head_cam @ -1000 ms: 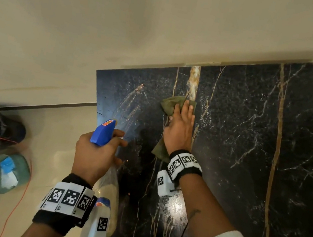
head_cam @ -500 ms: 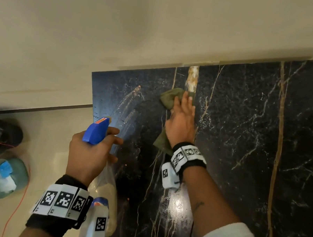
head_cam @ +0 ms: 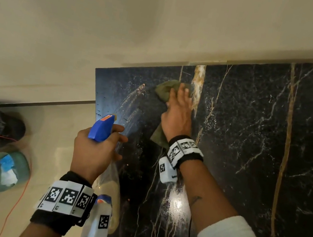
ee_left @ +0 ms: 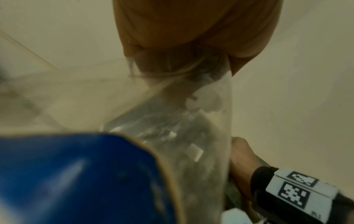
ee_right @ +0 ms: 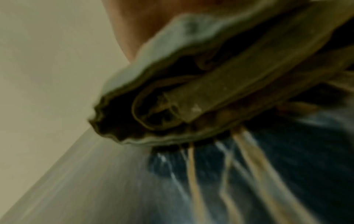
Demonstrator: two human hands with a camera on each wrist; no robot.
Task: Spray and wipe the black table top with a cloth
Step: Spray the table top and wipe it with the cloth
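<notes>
Right hand (head_cam: 177, 117) pressed flat on cloth (head_cam: 165, 91); left hand (head_cam: 93, 149) gripped round spray bottle (head_cam: 101, 128). Wet streaks at 9 o'clock of cloth on surface (head_cam: 251, 133) likely missed; cloth bunched, smearing possible.

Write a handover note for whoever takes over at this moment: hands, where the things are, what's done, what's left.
Left hand grips the spray bottle, nozzle aimed at the black table top near its left corner.
Right hand presses the green cloth flat on the top, close to the far edge.
Done: spray streaks lie on the left part.
Left: wipe those streaks; whether the rest has been wiped can't be told.
</notes>
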